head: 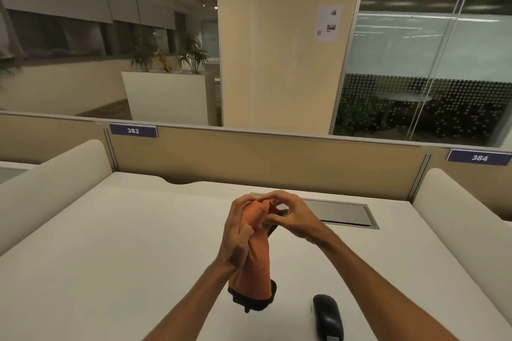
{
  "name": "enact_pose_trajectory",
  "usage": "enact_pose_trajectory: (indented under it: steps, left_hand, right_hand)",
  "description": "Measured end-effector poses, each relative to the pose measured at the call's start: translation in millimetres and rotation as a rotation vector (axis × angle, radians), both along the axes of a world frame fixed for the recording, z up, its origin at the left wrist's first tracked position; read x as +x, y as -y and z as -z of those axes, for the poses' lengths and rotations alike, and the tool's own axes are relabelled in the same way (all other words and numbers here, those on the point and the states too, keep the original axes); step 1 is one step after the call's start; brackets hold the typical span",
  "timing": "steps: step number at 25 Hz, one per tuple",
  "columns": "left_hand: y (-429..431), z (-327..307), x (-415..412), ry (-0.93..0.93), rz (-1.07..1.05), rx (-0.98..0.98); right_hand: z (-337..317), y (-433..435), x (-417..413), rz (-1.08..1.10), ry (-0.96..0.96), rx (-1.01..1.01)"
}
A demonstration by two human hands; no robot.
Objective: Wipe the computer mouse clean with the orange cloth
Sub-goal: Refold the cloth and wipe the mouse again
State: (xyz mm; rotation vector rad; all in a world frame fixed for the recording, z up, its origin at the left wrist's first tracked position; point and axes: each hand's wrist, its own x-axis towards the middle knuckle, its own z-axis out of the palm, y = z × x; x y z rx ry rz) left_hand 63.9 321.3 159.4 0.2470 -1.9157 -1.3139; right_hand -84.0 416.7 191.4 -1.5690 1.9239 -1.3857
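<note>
The orange cloth, dark-edged along its bottom, hangs bunched above the white desk. My left hand wraps around its upper part from the left. My right hand pinches the cloth's top end with fingertips. The black computer mouse lies on the desk near the front edge, below and right of the cloth, under my right forearm. Neither hand touches it.
A grey cable hatch is set into the desk behind my hands. Beige partition panels with labels 383 and 384 close the back. Rounded white side dividers flank the desk left and right.
</note>
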Motion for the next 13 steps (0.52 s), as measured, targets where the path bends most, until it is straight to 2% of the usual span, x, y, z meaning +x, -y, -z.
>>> enact_pose_trajectory:
  steps: [4, 7, 13]
  left_hand:
    - [42.1, -8.6, 7.1, 0.066, 0.020, -0.109]
    - [73.9, -12.5, 12.4, 0.119, 0.041, -0.086]
    - [119.8, -14.3, 16.2, 0.139, 0.089, -0.062]
  right_hand:
    - [-4.4, 29.4, 12.2, 0.147, 0.044, -0.105]
    - [-7.9, 53.9, 21.0, 0.184, 0.016, -0.154]
    - [-8.8, 96.9, 39.7, 0.123, 0.077, -0.047]
